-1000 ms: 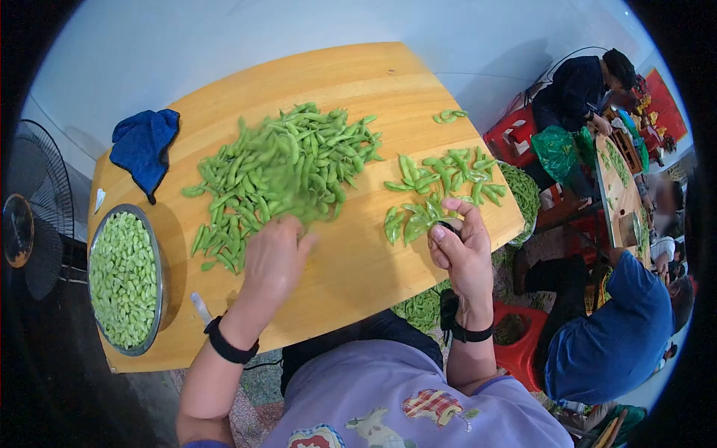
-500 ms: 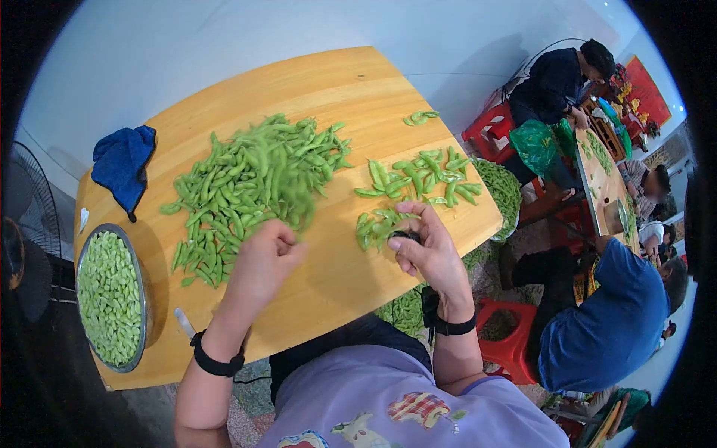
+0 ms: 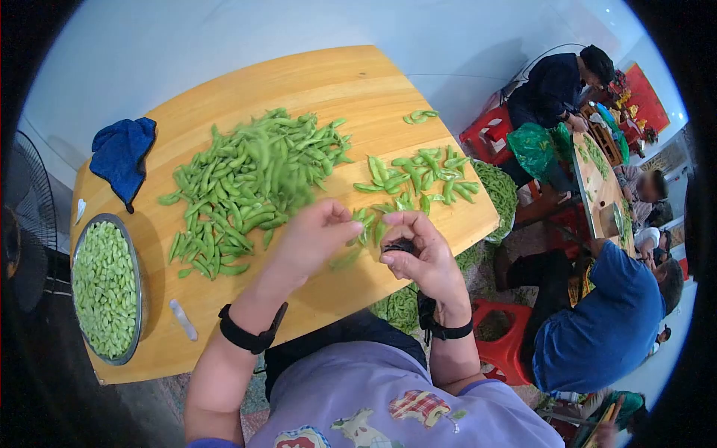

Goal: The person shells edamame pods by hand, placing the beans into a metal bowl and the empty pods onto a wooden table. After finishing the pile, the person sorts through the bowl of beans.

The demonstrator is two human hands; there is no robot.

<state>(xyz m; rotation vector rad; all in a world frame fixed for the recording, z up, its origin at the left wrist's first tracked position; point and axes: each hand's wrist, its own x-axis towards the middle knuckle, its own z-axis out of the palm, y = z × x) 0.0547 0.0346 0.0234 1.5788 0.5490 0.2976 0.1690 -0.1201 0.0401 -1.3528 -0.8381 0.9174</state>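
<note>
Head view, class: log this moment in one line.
left hand: beside right hand, grip unclear | dark object: at right thumb | round silver metal bowl: holds green shelled beans

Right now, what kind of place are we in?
Probably a small workroom for shelling beans: green pods are heaped on a wooden table, a metal bowl is full of shelled beans, and a person in blue is at a second table.

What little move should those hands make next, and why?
Perhaps bring the left hand closer to the right hand: only a small gap parts them, and a dark object sits between the right thumb and fingers, near a smaller group of green pods. Whether the left holds a pod is unclear.
</note>
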